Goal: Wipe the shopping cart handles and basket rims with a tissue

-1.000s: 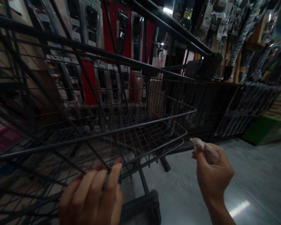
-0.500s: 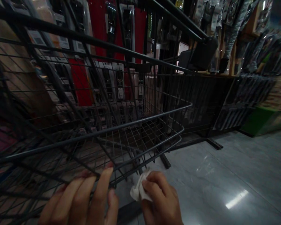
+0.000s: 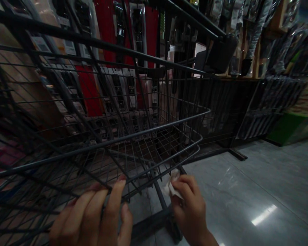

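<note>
Right fingers (image 3: pixel 187 188) pinching crumpled whitish wad (image 3: pixel 174 177); left fingers (image 3: pixel 113 202) hooked on dark wire cart (image 3: pixel 143 132)

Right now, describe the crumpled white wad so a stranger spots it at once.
Start at the big dark wire cart and drop to its lower edge, beside the grey floor. There, the person's right hand pinches the white wad. Its pale, crumpled surface sets it apart from the cart's dark, straight lines.

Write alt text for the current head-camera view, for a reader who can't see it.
A person's right hand pinches a crumpled white tissue or cloth near a dark wire shopping cart, while the left hand curls at its wire side. Packaged goods hang behind the cart.
</note>
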The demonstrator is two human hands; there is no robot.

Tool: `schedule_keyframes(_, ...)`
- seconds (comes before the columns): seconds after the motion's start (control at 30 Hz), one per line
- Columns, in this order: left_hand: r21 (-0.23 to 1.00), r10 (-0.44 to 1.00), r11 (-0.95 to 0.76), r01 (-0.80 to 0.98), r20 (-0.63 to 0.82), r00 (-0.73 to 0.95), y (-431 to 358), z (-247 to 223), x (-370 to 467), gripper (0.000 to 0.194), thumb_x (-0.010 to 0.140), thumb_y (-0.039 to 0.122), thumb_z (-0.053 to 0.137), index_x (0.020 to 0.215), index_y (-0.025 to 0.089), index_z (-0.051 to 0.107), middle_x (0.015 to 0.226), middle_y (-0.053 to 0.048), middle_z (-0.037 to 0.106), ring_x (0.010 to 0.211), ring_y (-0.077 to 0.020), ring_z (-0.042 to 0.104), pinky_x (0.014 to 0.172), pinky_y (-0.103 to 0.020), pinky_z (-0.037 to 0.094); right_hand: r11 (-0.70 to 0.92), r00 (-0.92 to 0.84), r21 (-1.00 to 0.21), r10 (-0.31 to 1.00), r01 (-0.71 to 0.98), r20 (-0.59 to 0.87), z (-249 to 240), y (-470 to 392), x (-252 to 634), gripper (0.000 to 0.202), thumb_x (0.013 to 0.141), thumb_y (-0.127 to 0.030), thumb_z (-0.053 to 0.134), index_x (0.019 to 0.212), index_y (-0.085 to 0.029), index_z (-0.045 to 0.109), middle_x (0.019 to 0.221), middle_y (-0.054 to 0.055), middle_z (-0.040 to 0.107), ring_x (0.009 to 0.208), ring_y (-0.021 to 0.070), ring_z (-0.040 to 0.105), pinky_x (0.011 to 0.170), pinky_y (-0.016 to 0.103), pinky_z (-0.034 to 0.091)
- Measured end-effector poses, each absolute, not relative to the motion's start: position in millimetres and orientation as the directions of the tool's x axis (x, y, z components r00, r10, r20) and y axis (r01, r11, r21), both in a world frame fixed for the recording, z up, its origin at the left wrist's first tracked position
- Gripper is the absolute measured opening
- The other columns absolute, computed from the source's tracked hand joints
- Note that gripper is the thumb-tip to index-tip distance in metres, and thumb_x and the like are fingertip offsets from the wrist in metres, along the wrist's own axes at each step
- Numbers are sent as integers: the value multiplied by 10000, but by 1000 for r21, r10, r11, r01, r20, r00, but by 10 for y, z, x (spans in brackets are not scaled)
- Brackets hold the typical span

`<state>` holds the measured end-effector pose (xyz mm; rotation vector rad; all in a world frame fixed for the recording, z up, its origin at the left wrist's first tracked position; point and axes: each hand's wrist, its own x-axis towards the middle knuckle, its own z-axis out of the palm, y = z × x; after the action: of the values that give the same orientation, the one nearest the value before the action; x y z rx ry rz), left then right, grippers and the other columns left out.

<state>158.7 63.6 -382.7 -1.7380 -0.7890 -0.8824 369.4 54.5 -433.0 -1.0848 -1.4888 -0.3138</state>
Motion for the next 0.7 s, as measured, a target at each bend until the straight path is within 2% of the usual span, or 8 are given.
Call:
schedule_keyframes(0.1,-490,124,-292,821,832,540,607,-3829,1580,629,700,264,659,1271,27,546,912,-151,583,854,-308,522,747,-457,379,589,85,-272,324,761,942,-4136,449,3672,302,803,-27,512,1043,-184,607,945,57,577,826,139,631,683,218,573)
schedule_keyframes(0.2,-468,142,-294,834,841,522,593,-3830,1601,656,691,256,659,1288,20,528,913,-159,579,862,-318,515,753,-463,383,645,20,-196,270,739,963,-4075,515,3592,245,850,-63,521,1043,-185,609,948,60,598,801,143,638,657,229,570)
schedule_keyframes(0.33,-455,141,-290,842,850,508,605,-3828,1596,666,699,256,657,1307,27,512,914,-156,583,858,-313,521,753,-461,381,604,72,-288,356,743,932,-4314,699,3536,231,826,-40,483,922,-206,611,851,39,623,684,140,625,561,230,546)
schedule_keyframes(0.47,-492,148,-276,826,827,542,611,-3841,1549,685,681,274,683,1312,67,517,911,-136,588,865,-305,527,739,-444,389,563,94,-370,458,739,884,-4462,667,3605,282,724,0,461,857,-203,606,828,44,620,704,156,646,587,247,567)
schedule_keyframes(0.7,-493,152,-283,823,824,546,598,-3808,1599,710,673,342,697,1279,14,527,919,-169,562,881,-338,504,732,-462,387,595,81,-249,295,764,952,-4087,393,3590,279,821,-81,528,1057,-195,624,940,65,627,790,154,661,646,242,581)
